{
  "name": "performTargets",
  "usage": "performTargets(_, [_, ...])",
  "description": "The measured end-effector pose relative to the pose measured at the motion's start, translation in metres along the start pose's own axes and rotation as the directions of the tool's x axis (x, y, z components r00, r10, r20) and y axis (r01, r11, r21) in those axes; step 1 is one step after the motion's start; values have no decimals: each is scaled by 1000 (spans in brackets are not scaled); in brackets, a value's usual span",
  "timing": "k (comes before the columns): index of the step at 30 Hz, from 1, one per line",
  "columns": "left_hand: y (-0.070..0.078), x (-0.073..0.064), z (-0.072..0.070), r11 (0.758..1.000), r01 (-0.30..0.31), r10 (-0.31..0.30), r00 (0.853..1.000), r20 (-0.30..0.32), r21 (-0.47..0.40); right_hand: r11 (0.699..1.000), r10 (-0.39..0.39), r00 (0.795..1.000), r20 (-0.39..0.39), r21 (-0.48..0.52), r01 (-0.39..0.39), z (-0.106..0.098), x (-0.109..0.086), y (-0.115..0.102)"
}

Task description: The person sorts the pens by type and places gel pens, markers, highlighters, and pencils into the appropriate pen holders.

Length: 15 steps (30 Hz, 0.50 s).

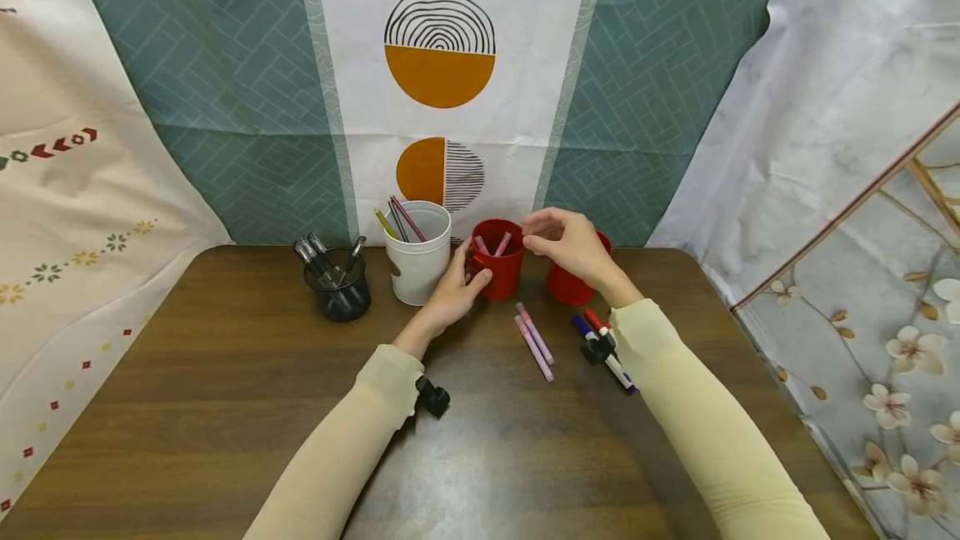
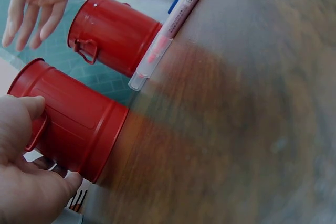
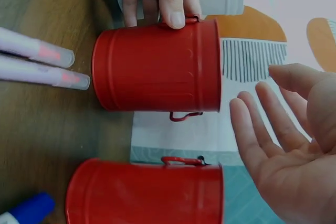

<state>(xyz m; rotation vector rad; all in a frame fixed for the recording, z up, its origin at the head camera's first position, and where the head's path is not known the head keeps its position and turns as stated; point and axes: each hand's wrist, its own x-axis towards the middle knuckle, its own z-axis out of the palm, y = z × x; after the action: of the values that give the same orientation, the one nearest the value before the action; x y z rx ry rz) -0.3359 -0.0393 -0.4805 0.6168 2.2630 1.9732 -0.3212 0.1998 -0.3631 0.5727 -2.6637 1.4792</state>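
My left hand (image 1: pixel 448 292) grips the near-middle red metal pail (image 1: pixel 500 277) at its left side, thumb on the front by the small handle and fingers behind. Two pink pens (image 1: pixel 504 243) stand inside this pail, leaning apart. Above and to the right of its rim is my right hand (image 1: pixel 576 250), fingers extended and spread, holding nothing; the right wrist view shows its bare palm. A second red pail (image 1: pixel 567 283) stands partly behind the right hand. Two pink highlighters (image 1: pixel 534 344) with clear caps lie side by side on the table in front of the pails.
Left of the pails stand a white pail (image 1: pixel 429 273) with several pencils and a black mesh cup (image 1: pixel 342 298) with several pens. A blue-capped marker (image 1: pixel 581 326) and a red-capped one (image 1: pixel 596 322) lie by the right sleeve on the wooden table (image 1: pixel 225 407). Patterned cloth hangs behind.
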Motion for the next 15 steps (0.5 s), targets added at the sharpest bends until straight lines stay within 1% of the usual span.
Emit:
performTargets(4, [-1, -1, -1, 1000, 1, -1, 1000, -3, -3, 995, -11, 998, 59, -95, 16, -3, -11, -2])
performTargets(7, [-1, -1, -1, 1000, -4, 4, 1000, -5, -9, 984, -27, 995, 97, -175, 44, -2, -20, -4])
performTargets(11, [-1, -1, -1, 1000, -8, 8, 1000, 7, -13, 966, -33, 993, 115, -252, 61, 0, -33, -6])
performTargets(12, [0, -1, -1, 1000, -6, 6, 1000, 13, -11, 962, -30, 993, 117, -266, 60, 1, -37, -7])
performTargets(13, [5, -2, -2, 1000, -1, 2, 1000, 22, -10, 957, -29, 992, 123, -284, 63, 2, -40, -6])
performTargets(15, [6, -2, -2, 1000, -1, 1, 1000, 24, -6, 944, -32, 991, 129, -323, 73, 5, -45, -7])
